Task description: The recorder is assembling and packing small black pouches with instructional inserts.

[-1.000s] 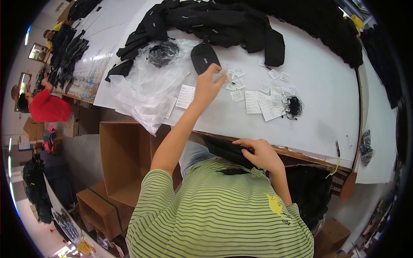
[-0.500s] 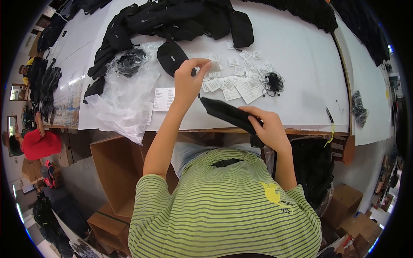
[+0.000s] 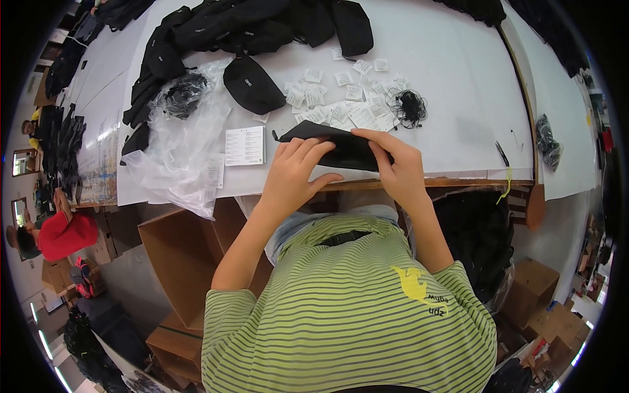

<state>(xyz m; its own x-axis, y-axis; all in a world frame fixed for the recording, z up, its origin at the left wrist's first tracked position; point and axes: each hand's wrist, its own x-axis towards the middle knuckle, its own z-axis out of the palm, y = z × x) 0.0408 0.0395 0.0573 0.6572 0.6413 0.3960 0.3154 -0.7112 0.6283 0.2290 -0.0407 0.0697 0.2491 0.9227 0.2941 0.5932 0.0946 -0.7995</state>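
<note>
A black fabric pouch (image 3: 350, 149) is held between both hands above the table's near edge. My right hand (image 3: 396, 160) pinches its right end, fingers over the upper edge and thumb in front. My left hand (image 3: 295, 167) has its curled fingers on the left part of the pouch, with the thumb stretched apart below; whether anything small lies under those fingers is hidden. Beyond the pouch, small white printed packets (image 3: 313, 96) lie scattered on the table. A closed black pouch (image 3: 252, 85) rests to their left.
A pile of black pouches (image 3: 229, 26) covers the back of the white table (image 3: 452, 72). Clear plastic wrap (image 3: 187, 144), a white printed card (image 3: 244, 146) and black cords (image 3: 409, 108) lie on it. Snips (image 3: 502, 154) sit at right. Open cardboard box (image 3: 177, 262) below; a person in red (image 3: 69, 234) at left.
My left hand has come down from over the white packets to the pouch. The right hand has raised the pouch slightly and turned it more level. The view has shifted a little.
</note>
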